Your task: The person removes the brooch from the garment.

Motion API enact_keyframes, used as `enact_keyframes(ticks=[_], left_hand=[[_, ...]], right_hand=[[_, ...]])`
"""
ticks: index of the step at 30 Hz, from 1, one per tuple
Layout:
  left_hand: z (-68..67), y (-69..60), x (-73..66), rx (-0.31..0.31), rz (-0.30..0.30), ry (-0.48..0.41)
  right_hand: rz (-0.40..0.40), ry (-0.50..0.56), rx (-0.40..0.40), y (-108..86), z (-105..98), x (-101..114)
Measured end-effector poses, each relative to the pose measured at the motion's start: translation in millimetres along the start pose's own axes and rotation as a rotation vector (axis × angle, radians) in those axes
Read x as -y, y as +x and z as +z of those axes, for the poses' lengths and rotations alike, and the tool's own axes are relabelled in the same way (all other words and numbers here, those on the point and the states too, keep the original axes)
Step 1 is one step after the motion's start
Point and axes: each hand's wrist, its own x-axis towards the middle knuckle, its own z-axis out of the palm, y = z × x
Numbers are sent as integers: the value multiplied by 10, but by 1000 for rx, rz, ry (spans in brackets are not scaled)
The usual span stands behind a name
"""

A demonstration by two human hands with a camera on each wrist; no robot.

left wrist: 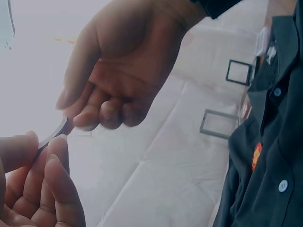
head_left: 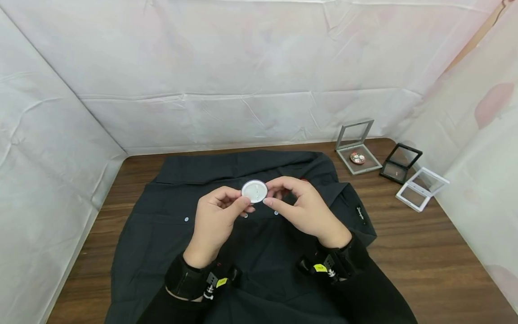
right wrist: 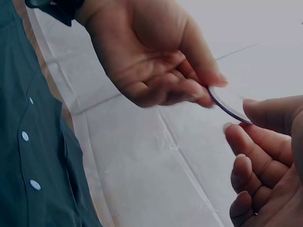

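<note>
Head view: the round, white-backed badge [head_left: 253, 192] is near the middle of the frame, between the left hand [head_left: 215, 218] and the right hand [head_left: 302, 209]. The left thumb and fingers pinch its left edge, the right thumb and fingertips its right edge, so neither hand is clearly nearer. Being round, it has no long axis; its back faces the camera, a thin pin [head_left: 257, 191] running roughly up and down the frame. Both wrist views show the badge raised apart from the dark shirt [head_left: 158, 252].

Sleeves [head_left: 378, 290] and 2 yellow-labelled wristbands [head_left: 184, 280] are black.
</note>
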Motion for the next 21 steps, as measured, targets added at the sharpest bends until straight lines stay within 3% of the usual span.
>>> enact_keyframes(ticks=[9, 21], left_hand=[[95, -42, 20, -20, 51, -83], [142, -58, 42, -5, 118, -62]], right_hand=[[5, 23, -67, -15, 62, 41], [-7, 11, -93, -8, 62, 57]])
